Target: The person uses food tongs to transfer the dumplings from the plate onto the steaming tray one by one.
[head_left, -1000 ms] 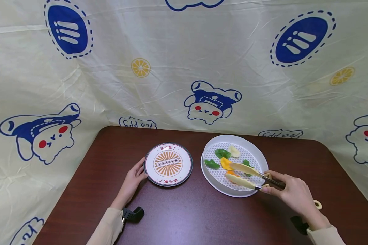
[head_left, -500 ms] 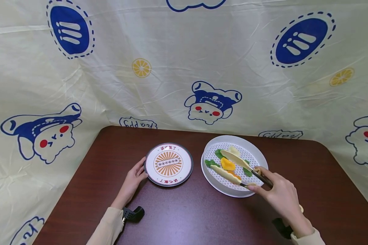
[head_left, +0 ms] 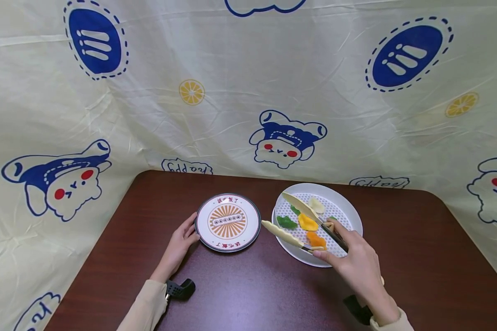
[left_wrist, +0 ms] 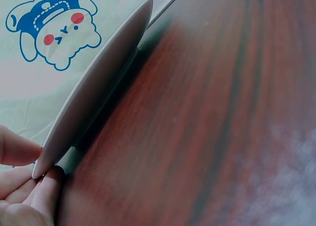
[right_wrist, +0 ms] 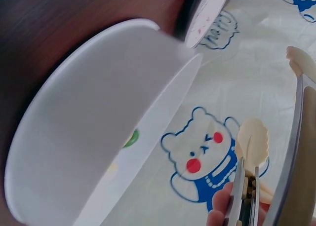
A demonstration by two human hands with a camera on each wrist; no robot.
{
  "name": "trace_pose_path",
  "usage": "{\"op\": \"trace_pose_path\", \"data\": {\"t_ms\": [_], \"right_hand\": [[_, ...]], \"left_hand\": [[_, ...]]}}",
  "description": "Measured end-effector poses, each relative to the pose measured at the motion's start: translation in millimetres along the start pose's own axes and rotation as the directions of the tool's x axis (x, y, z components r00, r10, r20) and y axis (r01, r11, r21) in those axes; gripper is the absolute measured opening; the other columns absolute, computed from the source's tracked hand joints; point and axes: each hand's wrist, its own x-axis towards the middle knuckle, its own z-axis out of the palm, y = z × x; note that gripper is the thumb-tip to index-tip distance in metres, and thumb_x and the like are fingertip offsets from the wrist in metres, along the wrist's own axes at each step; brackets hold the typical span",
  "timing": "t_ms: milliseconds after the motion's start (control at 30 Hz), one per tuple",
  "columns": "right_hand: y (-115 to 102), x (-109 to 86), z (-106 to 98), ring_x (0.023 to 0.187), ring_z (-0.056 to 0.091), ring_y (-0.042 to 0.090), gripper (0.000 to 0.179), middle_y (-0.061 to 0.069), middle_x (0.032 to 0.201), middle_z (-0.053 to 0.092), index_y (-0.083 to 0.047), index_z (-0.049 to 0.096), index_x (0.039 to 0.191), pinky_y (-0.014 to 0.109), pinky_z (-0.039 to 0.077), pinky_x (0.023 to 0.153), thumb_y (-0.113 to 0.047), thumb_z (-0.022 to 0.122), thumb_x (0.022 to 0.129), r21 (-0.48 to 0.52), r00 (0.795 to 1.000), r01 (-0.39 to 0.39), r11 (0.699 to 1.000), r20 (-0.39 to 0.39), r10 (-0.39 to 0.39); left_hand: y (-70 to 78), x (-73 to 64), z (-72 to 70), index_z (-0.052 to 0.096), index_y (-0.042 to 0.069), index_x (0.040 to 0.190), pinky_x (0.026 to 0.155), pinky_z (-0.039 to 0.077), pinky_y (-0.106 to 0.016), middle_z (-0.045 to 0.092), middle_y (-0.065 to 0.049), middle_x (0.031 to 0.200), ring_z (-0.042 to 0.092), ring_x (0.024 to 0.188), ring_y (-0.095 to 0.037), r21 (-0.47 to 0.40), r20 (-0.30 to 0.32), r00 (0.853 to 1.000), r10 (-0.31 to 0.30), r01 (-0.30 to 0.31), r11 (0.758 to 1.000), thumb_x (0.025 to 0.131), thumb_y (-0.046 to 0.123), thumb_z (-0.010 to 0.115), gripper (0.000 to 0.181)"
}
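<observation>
My left hand (head_left: 181,241) pinches the left rim of a round white plate (head_left: 228,222) with orange rays and red lettering. In the left wrist view, fingers (left_wrist: 47,189) lie on both sides of the plate's edge (left_wrist: 101,80), and its far rim lifts off the table. My right hand (head_left: 358,264) grips kitchen tongs (head_left: 301,205) with cream tips. The tongs' arms stand apart with nothing between them, over a white draining basket (head_left: 349,209). Yellow (head_left: 308,222), orange (head_left: 316,240), green (head_left: 287,222) and pale (head_left: 316,205) food-like pieces lie in the basket. One green piece is mostly hidden behind the right hand.
The basket sits in a white round base (head_left: 304,259) on the dark brown wooden table (head_left: 240,294). A printed cream cloth (head_left: 223,133) hangs behind the table's far edge. Black cameras (head_left: 181,289) are strapped to both wrists.
My right hand has moved left with the tongs, carrying their tips from the basket's middle toward its left rim and the plate. The tips have spread wider. My left hand stays on the plate.
</observation>
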Motion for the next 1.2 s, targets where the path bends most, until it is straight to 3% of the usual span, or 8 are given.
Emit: {"op": "trace_pose_path", "data": {"t_ms": [267,600,867,1200], "right_hand": [[-22.9,1.6,11.3,0.099,0.054,0.030,0.084,0.016,0.120,0.062,-0.008,0.056,0.133,0.051,0.043,0.075,-0.039,0.088,0.062,0.092,1.000,-0.019,0.996,0.011,0.018],[-45.3,-4.8,32.6,0.090,0.050,0.020,0.093,0.007,0.118,0.063,-0.014,0.051,0.138,0.042,0.042,0.070,-0.027,0.092,0.055,0.187,0.997,0.060,0.981,-0.061,-0.050],[-61.0,-15.1,52.5,0.109,0.050,0.027,0.094,0.008,0.124,0.058,-0.013,0.047,0.140,0.047,0.041,0.083,-0.024,0.092,0.058,0.284,0.997,0.037,0.958,-0.078,-0.016],[-73.0,-26.2,73.8,0.099,0.058,0.029,0.084,0.010,0.115,0.063,-0.010,0.053,0.131,0.048,0.046,0.080,-0.029,0.090,0.059,0.254,0.997,0.003,0.967,-0.071,0.016]], "left_hand": [[0.0,0.7,0.5,0.021,-0.006,0.149,0.090,0.037,-0.012,0.020,-0.020,0.154,0.023,0.139,-0.034,-0.002,0.000,1.000,-0.004,0.004,1.000,0.090,-0.012,0.043,0.063],[-0.8,0.2,0.3,0.022,-0.006,0.149,0.090,0.037,-0.012,0.020,-0.020,0.154,0.023,0.139,-0.035,-0.006,-0.001,1.000,-0.003,0.003,1.000,0.090,-0.012,0.043,0.063],[0.1,0.6,0.1,0.022,-0.005,0.149,0.088,0.037,-0.013,0.020,-0.020,0.155,0.023,0.139,-0.034,-0.009,0.001,1.000,0.000,0.000,1.000,0.090,-0.012,0.043,0.063],[-0.7,0.0,-0.8,0.021,-0.007,0.148,0.089,0.037,-0.012,0.020,-0.021,0.154,0.023,0.139,-0.035,-0.026,0.003,1.000,0.013,-0.013,1.000,0.088,-0.013,0.043,0.064]]}}
